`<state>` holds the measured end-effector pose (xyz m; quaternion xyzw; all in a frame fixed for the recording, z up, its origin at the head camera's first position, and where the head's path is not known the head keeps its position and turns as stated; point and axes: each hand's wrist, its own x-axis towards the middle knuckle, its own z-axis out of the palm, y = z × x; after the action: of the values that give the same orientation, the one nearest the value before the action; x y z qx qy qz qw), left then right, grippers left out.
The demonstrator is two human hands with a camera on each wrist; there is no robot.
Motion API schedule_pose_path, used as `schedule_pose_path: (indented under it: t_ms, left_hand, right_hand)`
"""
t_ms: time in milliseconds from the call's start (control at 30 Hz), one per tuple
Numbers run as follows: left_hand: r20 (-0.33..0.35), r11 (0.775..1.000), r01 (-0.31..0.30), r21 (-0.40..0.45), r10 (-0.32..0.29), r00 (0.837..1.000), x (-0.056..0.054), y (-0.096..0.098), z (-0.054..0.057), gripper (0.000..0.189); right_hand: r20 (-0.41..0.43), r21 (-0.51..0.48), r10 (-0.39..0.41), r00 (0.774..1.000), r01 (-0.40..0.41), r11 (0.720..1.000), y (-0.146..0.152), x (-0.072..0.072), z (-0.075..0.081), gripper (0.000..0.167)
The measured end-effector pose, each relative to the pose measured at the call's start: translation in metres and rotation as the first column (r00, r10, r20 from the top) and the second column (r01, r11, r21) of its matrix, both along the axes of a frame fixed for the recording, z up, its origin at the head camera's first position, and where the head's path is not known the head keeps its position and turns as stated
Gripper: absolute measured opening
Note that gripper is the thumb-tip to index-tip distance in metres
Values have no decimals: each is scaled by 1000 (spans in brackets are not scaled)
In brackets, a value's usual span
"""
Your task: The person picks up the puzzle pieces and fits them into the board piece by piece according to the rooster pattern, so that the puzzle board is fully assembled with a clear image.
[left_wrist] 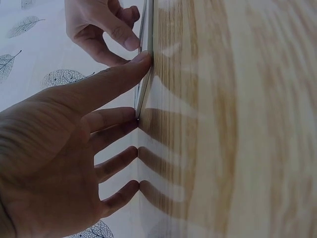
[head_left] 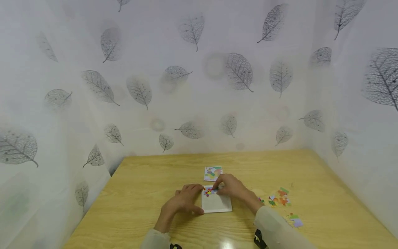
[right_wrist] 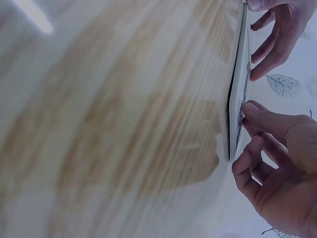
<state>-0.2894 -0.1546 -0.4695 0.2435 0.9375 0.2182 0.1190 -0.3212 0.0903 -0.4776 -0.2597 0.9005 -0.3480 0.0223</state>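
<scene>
A white square puzzle tray lies on the table in the head view, with a short strip of colourful jigsaw pieces along its far left edge. My left hand spreads along the tray's left side. Its thumb touches the tray's near corner, and several fingertips rest on the table. Over the tray's far part, my right hand pinches a puzzle piece at the strip's right end, mostly hidden by the fingers. In the right wrist view, the thumb and forefinger meet at the tray's surface.
A small picture card lies just beyond the tray. Loose jigsaw pieces are scattered right of my right forearm, with another few pieces nearer. A leaf-patterned curtain hangs behind and beside the wooden table.
</scene>
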Motion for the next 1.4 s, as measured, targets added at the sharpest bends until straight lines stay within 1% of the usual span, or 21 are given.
schedule_pose_path:
  t_ms: [133, 233, 300, 333, 367, 467, 533, 600, 667, 733, 833, 933, 967, 1100, 1200, 1333, 1400]
  left_hand:
    - [-13, 1000, 1, 2, -1, 1000, -2, -1, -6, 84]
    - [-12, 1000, 2, 3, -2, 1000, -2, -1, -7, 83]
    - [-7, 1000, 1, 4, -1, 1000, -2, -1, -6, 84]
    - [-6, 1000, -1, 6, 1, 1000, -3, -1, -6, 84]
    - [2, 1000, -1, 9, 1, 1000, -2, -1, -5, 84]
    - [11, 1000, -10, 11, 10, 1000, -1, 0, -3, 85]
    - [3, 1000, -10, 4, 10, 1000, -1, -1, -4, 85]
    - [0, 1000, -10, -6, 10, 1000, 0, -1, -3, 85]
    - [0, 1000, -6, -8, 6, 1000, 0, -1, -3, 85]
    - [5, 1000, -3, -12, 3, 1000, 0, -1, -3, 84]
    - [13, 1000, 2, -21, -1, 1000, 0, 0, -2, 85]
    - [11, 1000, -3, -25, 3, 1000, -2, 0, -4, 85]
    - [6, 1000, -6, -31, 6, 1000, -2, 0, -4, 86]
    - [10, 999, -17, -38, 17, 1000, -4, -1, -6, 86]
    - [14, 1000, -9, -28, 9, 1000, -3, 0, -4, 85]
    - [20, 1000, -1, -13, 1, 1000, 1, 2, 2, 85]
    - [20, 1000, 0, -22, 0, 1000, 2, 2, 3, 85]
  right_hand:
    - [25, -17, 46, 999, -45, 999, 5, 1, 2, 12]
    - [44, -29, 94, 995, -93, 995, 12, -1, 2, 11]
    - [73, -49, 130, 989, -127, 991, 19, -2, 2, 15]
    - [103, -69, 146, 984, -140, 988, 23, -2, 2, 18]
    - [128, -91, 160, 979, -149, 985, 27, -2, 2, 21]
    - [201, -158, 180, 963, -150, 976, 40, 0, 3, 30]
    - [232, -183, 169, 958, -127, 975, 50, 1, 4, 33]
    - [230, -188, 148, 962, -105, 977, 60, 2, 4, 34]
    - [223, -184, 127, 967, -86, 979, 71, 3, 6, 35]
    - [203, -183, 121, 972, -84, 979, 84, 4, 8, 36]
    - [193, -194, 102, 976, -64, 979, 102, 9, 12, 38]
    - [186, -192, 64, 981, -28, 981, 120, 12, 14, 39]
    - [185, -184, 45, 982, -10, 983, 125, 13, 13, 39]
    - [137, -130, -19, 990, 37, 991, 146, 18, 11, 37]
    - [114, -102, -48, 992, 60, 993, 161, 21, 9, 36]
    - [162, -123, -63, 985, 84, 989, 182, 24, 9, 38]
    - [188, -139, -74, 979, 101, 985, 190, 25, 8, 39]
